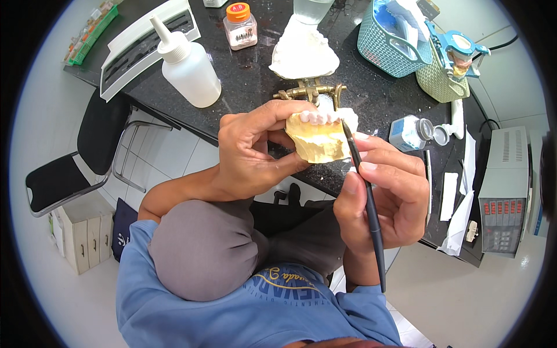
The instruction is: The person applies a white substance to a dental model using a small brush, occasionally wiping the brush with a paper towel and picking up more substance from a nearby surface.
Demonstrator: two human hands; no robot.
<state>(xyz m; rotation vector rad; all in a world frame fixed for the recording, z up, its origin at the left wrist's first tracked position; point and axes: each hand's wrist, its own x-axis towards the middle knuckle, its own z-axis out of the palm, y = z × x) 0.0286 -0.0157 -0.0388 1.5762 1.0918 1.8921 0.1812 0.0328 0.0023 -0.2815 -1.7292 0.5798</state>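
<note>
My left hand (pixel 246 153) grips a yellow plaster dental model (pixel 319 144) by its left side, thumb below and index finger along the top. A row of white teeth (pixel 318 118) runs along the model's upper edge. In my right hand (pixel 391 194) is a slim dark brush (pixel 371 217), held like a pen. Its pointed tip is at the right end of the tooth row; whether it touches cannot be made out. Just beyond the model lies a brass dental articulator (pixel 307 91), with a white plaster cast (pixel 304 53) behind it.
On the dark table (pixel 249 75) stand a white squeeze bottle (pixel 190 72), an orange-capped jar (pixel 240 28) and a glass of liquid (pixel 313 8). To the right are an opened small bottle (pixel 406 133), a blue basket (pixel 386 51), a green basket (pixel 444 86) and a grey machine (pixel 503 191).
</note>
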